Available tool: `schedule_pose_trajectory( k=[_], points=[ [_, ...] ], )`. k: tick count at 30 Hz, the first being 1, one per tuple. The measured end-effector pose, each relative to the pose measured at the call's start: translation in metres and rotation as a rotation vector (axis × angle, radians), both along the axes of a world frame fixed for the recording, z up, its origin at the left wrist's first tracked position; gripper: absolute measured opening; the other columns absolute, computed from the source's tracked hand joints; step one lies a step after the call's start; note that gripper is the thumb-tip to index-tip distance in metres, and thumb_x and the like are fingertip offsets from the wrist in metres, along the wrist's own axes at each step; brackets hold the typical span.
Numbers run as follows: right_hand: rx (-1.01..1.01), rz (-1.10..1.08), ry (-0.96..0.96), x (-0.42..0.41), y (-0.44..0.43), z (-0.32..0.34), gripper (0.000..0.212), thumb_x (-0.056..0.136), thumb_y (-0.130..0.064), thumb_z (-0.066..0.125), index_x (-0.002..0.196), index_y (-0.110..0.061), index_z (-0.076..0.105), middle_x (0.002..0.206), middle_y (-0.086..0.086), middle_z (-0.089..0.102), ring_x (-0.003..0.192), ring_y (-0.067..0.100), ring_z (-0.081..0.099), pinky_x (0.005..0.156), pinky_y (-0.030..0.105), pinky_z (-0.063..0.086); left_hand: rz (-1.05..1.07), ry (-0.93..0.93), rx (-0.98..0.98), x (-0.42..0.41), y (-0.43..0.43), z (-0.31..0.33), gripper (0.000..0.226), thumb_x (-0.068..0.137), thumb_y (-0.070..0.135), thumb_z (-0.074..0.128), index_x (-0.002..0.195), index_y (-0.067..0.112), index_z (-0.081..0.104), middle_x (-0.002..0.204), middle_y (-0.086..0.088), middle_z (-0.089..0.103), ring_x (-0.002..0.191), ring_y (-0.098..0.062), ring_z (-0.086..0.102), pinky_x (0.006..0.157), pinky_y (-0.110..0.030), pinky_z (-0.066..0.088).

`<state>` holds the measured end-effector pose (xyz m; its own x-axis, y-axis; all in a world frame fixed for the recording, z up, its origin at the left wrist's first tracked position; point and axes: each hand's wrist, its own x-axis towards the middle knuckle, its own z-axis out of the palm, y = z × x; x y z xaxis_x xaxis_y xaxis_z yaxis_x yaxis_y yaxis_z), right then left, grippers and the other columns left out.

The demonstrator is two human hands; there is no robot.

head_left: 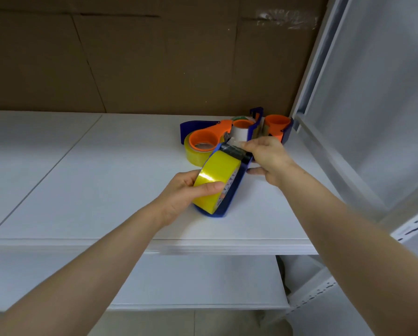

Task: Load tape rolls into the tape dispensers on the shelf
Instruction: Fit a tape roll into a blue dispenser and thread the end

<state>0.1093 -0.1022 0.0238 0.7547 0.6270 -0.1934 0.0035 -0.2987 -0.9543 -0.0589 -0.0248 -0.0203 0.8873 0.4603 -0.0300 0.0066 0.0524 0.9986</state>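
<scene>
Ctr frame, I see left grip (186,190) curled round yellow tape roll (215,178) in blue dispenser (227,207); right grip (268,158) pinches dispenser's far end, both forearms reaching fwd over shelf (81,178).

**Dispensers crowd shelf's back corner**

A white shelf (81,190) carried tape gear huddled at its back right corner. An orange-hubbed dispenser (204,138) lay across a clear tape roll (191,157), and a second dispenser (277,124) sat beside the upright post (307,93), with a white roll (239,134) between them. Nearer the front, a blue dispenser (229,197) holding a yellow tape roll (217,170) rested on its curved end.
</scene>
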Motion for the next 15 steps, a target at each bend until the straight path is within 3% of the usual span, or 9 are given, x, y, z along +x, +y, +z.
schedule_pose_trajectory(
  k=[3, 6, 8, 11, 13, 15],
  points=[
    [0.055, -0.025, -0.253, -0.004, 0.003, 0.006, 0.022, 0.094, -0.017, 0.053, 0.097, 0.005, 0.059, 0.092, 0.022, 0.058, 0.086, 0.024, 0.052, 0.086, 0.051, 0.051, -0.068, 0.001, -0.011, 0.002, 0.009, 0.015, 0.038, 0.067, 0.010, 0.072, 0.103, 0.021, 0.066, 0.094, 0.004, 0.074, 0.089, -0.013, 0.069, 0.075, -0.024, 0.056],
    [0.142, -0.037, -0.407, -0.007, 0.007, 0.010, 0.018, 0.093, -0.014, 0.051, 0.076, -0.012, 0.053, 0.074, 0.000, 0.054, 0.078, 0.017, 0.052, 0.077, 0.039, 0.050, 0.006, 0.054, -0.069, 0.010, 0.010, 0.030, 0.021, 0.076, 0.028, 0.069, 0.096, 0.020, 0.067, 0.089, 0.004, 0.075, 0.086, -0.015, 0.069, 0.079, -0.029, 0.056],
    [0.142, -0.029, -0.471, -0.009, 0.007, 0.011, 0.016, 0.094, -0.013, 0.050, 0.078, -0.013, 0.051, 0.070, -0.009, 0.049, 0.076, 0.014, 0.050, 0.072, 0.029, 0.041, 0.057, 0.086, -0.081, 0.016, 0.009, 0.035, 0.019, 0.080, 0.033, 0.066, 0.093, 0.018, 0.068, 0.085, 0.002, 0.075, 0.083, -0.016, 0.070, 0.077, -0.031, 0.056],
    [0.127, -0.014, -0.520, -0.009, 0.004, 0.010, 0.009, 0.093, -0.013, 0.051, 0.085, -0.011, 0.053, 0.073, -0.007, 0.052, 0.081, 0.016, 0.051, 0.069, 0.026, 0.042, 0.103, 0.114, -0.086, 0.021, 0.005, 0.034, 0.010, 0.082, 0.028, 0.066, 0.087, 0.020, 0.066, 0.074, 0.003, 0.075, 0.071, -0.013, 0.071, 0.063, -0.025, 0.056],
    [0.080, -0.028, -0.661, -0.009, -0.001, 0.011, 0.008, 0.090, -0.016, 0.055, 0.085, -0.011, 0.059, 0.089, 0.002, 0.060, 0.092, 0.022, 0.054, 0.078, 0.032, 0.045, 0.152, 0.129, -0.086, 0.023, 0.001, 0.033, 0.011, 0.081, 0.029, 0.067, 0.088, 0.021, 0.064, 0.079, 0.002, 0.074, 0.076, -0.015, 0.070, 0.069, -0.027, 0.056],
    [0.039, -0.072, -0.920, -0.010, -0.008, 0.016, 0.010, 0.085, -0.018, 0.061, 0.084, -0.010, 0.066, 0.106, 0.006, 0.060, 0.099, 0.025, 0.051, 0.083, 0.032, 0.042, 0.199, 0.127, -0.086, 0.024, -0.002, 0.032, 0.023, 0.079, 0.034, 0.068, 0.098, 0.022, 0.062, 0.093, -0.002, 0.071, 0.085, -0.018, 0.068, 0.078, -0.033, 0.055]
  ],
)
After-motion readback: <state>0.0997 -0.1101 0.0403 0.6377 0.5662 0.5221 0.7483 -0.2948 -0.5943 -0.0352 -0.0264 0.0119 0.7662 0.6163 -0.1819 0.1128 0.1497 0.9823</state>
